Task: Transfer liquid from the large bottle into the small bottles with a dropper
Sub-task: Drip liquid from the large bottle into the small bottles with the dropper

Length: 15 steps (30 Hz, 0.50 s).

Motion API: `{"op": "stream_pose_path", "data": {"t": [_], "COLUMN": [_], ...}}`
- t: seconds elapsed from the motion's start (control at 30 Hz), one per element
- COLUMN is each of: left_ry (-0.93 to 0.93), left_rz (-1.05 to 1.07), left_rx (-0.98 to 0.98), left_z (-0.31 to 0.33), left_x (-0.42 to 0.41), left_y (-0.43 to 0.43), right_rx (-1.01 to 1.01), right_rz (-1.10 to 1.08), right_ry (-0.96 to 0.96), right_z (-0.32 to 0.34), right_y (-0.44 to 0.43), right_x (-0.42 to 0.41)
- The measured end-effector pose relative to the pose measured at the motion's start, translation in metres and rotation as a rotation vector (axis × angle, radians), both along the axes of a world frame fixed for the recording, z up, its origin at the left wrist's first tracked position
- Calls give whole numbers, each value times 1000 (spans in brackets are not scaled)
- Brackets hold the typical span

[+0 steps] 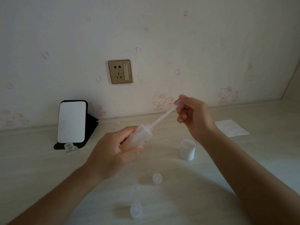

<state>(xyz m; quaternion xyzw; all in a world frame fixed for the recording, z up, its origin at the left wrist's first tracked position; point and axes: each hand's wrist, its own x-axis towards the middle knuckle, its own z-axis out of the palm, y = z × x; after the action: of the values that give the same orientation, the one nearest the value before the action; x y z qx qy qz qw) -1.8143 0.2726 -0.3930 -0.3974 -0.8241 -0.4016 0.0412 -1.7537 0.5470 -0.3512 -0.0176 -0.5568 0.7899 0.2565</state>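
Observation:
My left hand grips a translucent plastic bottle, tilted with its open mouth toward the upper right. My right hand pinches the bulb end of a clear dropper, whose tip reaches the bottle's mouth. A small clear glass bottle with a threaded neck stands at the left, uncapped. A white cylindrical cap stands open side up right of the held bottle. Two small translucent caps lie nearer me, one in the middle and one at the front.
A standing mirror on a black folding stand is at the back left, just behind the small glass bottle. A white sheet of paper lies at the back right. The wall with a socket runs behind the pale wooden tabletop.

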Motion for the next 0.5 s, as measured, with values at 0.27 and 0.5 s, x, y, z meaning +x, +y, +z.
{"op": "stream_pose_path", "data": {"t": [0.27,0.5], "left_ry": [27,30], "left_rz": [19,20], "left_rx": [-35,-28], "left_z": [5,5], "left_x": [6,9], "left_y": [3,5], "right_rx": [233,255], "right_rz": [301,222], "right_ry": [-78,-52], "right_z": [-11,-15], "right_y": [-16,-24], "right_x": [-1,-2]}}
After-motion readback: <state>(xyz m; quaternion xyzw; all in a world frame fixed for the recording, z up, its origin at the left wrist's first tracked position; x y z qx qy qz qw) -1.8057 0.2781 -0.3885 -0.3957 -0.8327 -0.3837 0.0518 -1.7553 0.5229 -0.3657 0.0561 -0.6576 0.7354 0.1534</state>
